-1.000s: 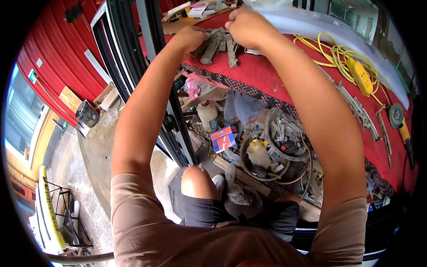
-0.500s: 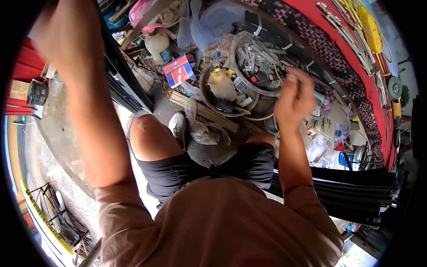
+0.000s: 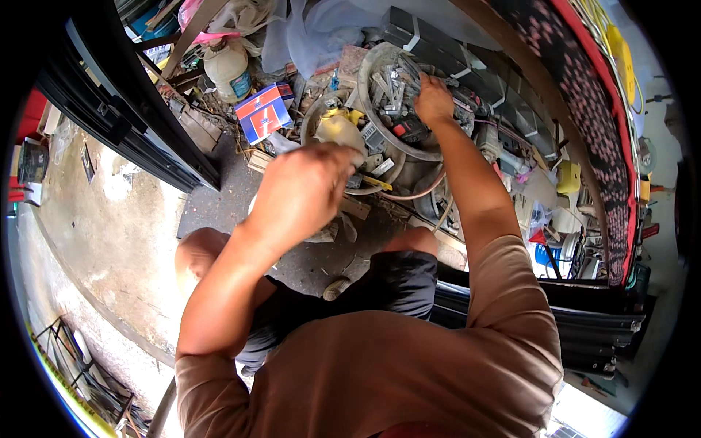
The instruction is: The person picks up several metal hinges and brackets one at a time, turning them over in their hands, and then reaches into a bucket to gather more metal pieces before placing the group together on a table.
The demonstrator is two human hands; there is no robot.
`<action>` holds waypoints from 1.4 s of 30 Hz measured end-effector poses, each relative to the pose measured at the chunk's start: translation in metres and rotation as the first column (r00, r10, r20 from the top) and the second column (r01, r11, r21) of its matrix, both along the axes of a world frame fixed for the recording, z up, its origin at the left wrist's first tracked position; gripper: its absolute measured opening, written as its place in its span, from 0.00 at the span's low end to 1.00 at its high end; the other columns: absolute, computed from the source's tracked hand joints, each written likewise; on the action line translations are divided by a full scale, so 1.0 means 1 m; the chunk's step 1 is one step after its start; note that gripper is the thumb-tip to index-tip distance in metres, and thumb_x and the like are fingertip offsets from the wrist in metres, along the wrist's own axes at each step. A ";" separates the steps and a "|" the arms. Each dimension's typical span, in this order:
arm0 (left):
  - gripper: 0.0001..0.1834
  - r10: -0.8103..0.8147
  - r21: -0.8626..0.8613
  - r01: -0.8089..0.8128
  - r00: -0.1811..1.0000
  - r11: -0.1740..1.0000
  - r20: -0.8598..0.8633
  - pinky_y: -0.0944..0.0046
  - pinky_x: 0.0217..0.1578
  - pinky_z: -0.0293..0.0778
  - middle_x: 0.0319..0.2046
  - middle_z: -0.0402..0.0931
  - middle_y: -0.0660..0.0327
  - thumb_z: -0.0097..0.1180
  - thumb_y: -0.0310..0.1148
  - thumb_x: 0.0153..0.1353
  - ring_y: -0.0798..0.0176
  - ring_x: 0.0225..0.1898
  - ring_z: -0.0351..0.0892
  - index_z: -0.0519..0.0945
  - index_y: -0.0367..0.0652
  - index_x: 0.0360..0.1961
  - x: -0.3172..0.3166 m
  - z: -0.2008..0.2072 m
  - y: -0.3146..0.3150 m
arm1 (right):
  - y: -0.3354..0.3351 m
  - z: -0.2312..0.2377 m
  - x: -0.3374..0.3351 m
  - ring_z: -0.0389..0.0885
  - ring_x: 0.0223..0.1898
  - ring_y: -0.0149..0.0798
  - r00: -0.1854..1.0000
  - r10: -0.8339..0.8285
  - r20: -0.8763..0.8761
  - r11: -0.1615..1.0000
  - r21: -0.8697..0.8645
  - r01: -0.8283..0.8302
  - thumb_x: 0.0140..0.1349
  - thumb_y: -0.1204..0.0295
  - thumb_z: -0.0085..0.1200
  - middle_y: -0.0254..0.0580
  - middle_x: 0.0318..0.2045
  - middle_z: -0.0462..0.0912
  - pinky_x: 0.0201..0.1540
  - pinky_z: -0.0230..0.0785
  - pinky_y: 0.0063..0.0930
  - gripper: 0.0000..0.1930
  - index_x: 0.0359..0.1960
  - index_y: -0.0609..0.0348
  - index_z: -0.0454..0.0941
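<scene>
From the head view, I have the right hand [image 3: 434,100] at upper centre, reaching over the round tub [image 3: 364,86] with its fingers bent down toward loose metal pieces [image 3: 394,87]; whether they are clamped on one, I cannot tell. The pieces lie jumbled in the tub, beside a black-and-red thing [image 3: 411,130]. The left hand [image 3: 307,186], mid-frame, is blurred with its fingers curled together, in front of the lower bucket [image 3: 305,125]; I cannot tell if it grips anything.

I would work the right fingertips slowly from above, since the tangled pieces look likely to snag or scratch, and keep the left hand from blocking my sight of the bucket.

The red-and-blue box [image 3: 264,114], upper left of centre, bears pale print; the label on the pale jug [image 3: 226,69] is too small to read.
</scene>
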State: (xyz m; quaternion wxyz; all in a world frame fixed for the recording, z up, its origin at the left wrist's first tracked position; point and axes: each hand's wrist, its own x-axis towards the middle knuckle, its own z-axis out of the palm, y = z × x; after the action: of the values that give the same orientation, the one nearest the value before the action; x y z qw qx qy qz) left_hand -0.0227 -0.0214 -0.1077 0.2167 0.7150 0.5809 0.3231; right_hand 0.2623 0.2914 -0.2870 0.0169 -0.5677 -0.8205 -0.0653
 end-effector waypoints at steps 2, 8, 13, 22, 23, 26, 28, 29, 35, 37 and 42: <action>0.09 -0.033 -0.027 0.034 0.999 0.999 0.035 0.50 0.43 0.83 0.41 0.87 0.50 0.63 0.26 0.64 0.45 0.41 0.88 0.86 0.41 0.45 0.001 0.004 -0.005 | 0.009 -0.004 -0.011 0.73 0.67 0.51 0.999 0.015 0.044 0.998 0.059 -0.017 0.60 0.71 0.64 0.46 0.63 0.77 0.67 0.70 0.46 0.34 0.70 0.54 0.70; 0.11 -0.049 -0.096 0.044 0.997 0.994 -0.053 0.50 0.42 0.84 0.41 0.87 0.53 0.64 0.30 0.64 0.45 0.40 0.87 0.85 0.42 0.48 -0.003 0.000 -0.013 | 0.030 -0.009 -0.036 0.70 0.70 0.53 0.995 -0.031 0.099 0.998 -0.055 0.037 0.58 0.72 0.66 0.49 0.67 0.73 0.72 0.63 0.48 0.40 0.74 0.53 0.65; 0.13 -0.069 -0.130 0.059 0.995 0.990 -0.071 0.50 0.41 0.83 0.39 0.86 0.52 0.65 0.30 0.63 0.46 0.39 0.87 0.85 0.43 0.49 -0.008 -0.004 -0.014 | 0.046 -0.018 -0.034 0.72 0.68 0.57 1.000 -0.029 -0.002 0.998 -0.053 0.029 0.51 0.72 0.74 0.51 0.65 0.73 0.70 0.66 0.45 0.44 0.72 0.54 0.66; 0.14 -0.111 -0.130 0.105 0.993 0.986 -0.034 0.50 0.41 0.83 0.40 0.86 0.53 0.65 0.32 0.64 0.47 0.39 0.87 0.85 0.43 0.51 -0.007 -0.001 -0.010 | 0.021 0.006 -0.007 0.82 0.53 0.59 0.952 0.302 -0.048 0.951 -0.057 -0.305 0.52 0.73 0.73 0.49 0.57 0.77 0.55 0.77 0.49 0.33 0.60 0.57 0.73; 0.14 -0.116 -0.111 0.112 0.993 0.987 -0.031 0.50 0.40 0.83 0.38 0.85 0.53 0.64 0.31 0.64 0.48 0.38 0.87 0.85 0.42 0.50 -0.007 0.000 -0.009 | 0.015 0.011 -0.003 0.82 0.53 0.59 0.946 0.322 -0.037 0.943 -0.074 -0.324 0.52 0.74 0.73 0.48 0.56 0.77 0.55 0.78 0.49 0.32 0.60 0.57 0.73; 0.13 -0.137 -0.079 0.134 0.990 0.988 -0.029 0.51 0.39 0.82 0.34 0.83 0.54 0.63 0.31 0.63 0.49 0.38 0.87 0.85 0.40 0.48 -0.008 0.002 -0.008 | -0.004 0.024 0.013 0.82 0.53 0.57 0.904 0.426 -0.024 0.900 -0.093 -0.427 0.48 0.77 0.71 0.46 0.54 0.78 0.54 0.78 0.45 0.30 0.55 0.56 0.74; 0.13 -0.150 -0.092 0.146 0.988 0.985 -0.045 0.52 0.40 0.82 0.35 0.83 0.54 0.64 0.31 0.63 0.50 0.39 0.87 0.85 0.40 0.48 -0.009 0.003 -0.007 | -0.016 0.025 0.029 0.82 0.55 0.55 0.865 0.501 0.041 0.863 -0.093 -0.496 0.45 0.76 0.72 0.45 0.54 0.78 0.56 0.77 0.44 0.32 0.55 0.56 0.75; 0.15 -0.167 -0.119 0.159 0.984 0.980 -0.056 0.51 0.40 0.82 0.36 0.84 0.54 0.64 0.31 0.63 0.49 0.39 0.87 0.85 0.42 0.50 -0.009 0.003 -0.006 | -0.022 0.027 0.037 0.82 0.56 0.54 0.842 0.535 0.074 0.844 -0.095 -0.528 0.44 0.75 0.73 0.45 0.54 0.78 0.57 0.77 0.44 0.32 0.55 0.55 0.75; 0.19 -0.231 -0.185 0.212 0.969 0.959 -0.085 0.50 0.40 0.82 0.39 0.85 0.54 0.65 0.31 0.62 0.49 0.40 0.86 0.84 0.44 0.55 -0.008 -0.002 -0.006 | -0.044 0.068 0.040 0.78 0.59 0.53 0.764 0.639 0.086 0.753 -0.271 -0.600 0.44 0.80 0.66 0.45 0.54 0.78 0.59 0.76 0.44 0.29 0.53 0.58 0.78; 0.20 -0.256 -0.206 0.232 0.962 0.951 -0.094 0.50 0.40 0.82 0.40 0.85 0.54 0.64 0.31 0.62 0.49 0.40 0.86 0.83 0.44 0.56 -0.007 0.000 -0.005 | -0.038 0.079 0.043 0.78 0.58 0.55 0.731 0.679 0.066 0.703 -0.345 -0.622 0.44 0.79 0.68 0.47 0.54 0.80 0.59 0.75 0.45 0.29 0.54 0.58 0.79; 0.21 -0.305 -0.235 0.266 0.941 0.935 -0.149 0.50 0.41 0.81 0.39 0.85 0.54 0.63 0.32 0.63 0.48 0.42 0.86 0.82 0.44 0.57 0.003 -0.004 -0.003 | 0.006 0.070 0.007 0.74 0.65 0.58 0.948 0.298 -0.115 0.913 -0.255 -0.318 0.67 0.62 0.59 0.51 0.61 0.80 0.67 0.70 0.46 0.25 0.63 0.60 0.76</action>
State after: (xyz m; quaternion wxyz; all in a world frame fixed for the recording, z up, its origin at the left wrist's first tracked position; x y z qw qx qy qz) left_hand -0.0192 -0.0241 -0.1115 0.2818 0.7915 0.5190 0.1573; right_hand 0.2691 0.2975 -0.2168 -0.0202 -0.4303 -0.8996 0.0718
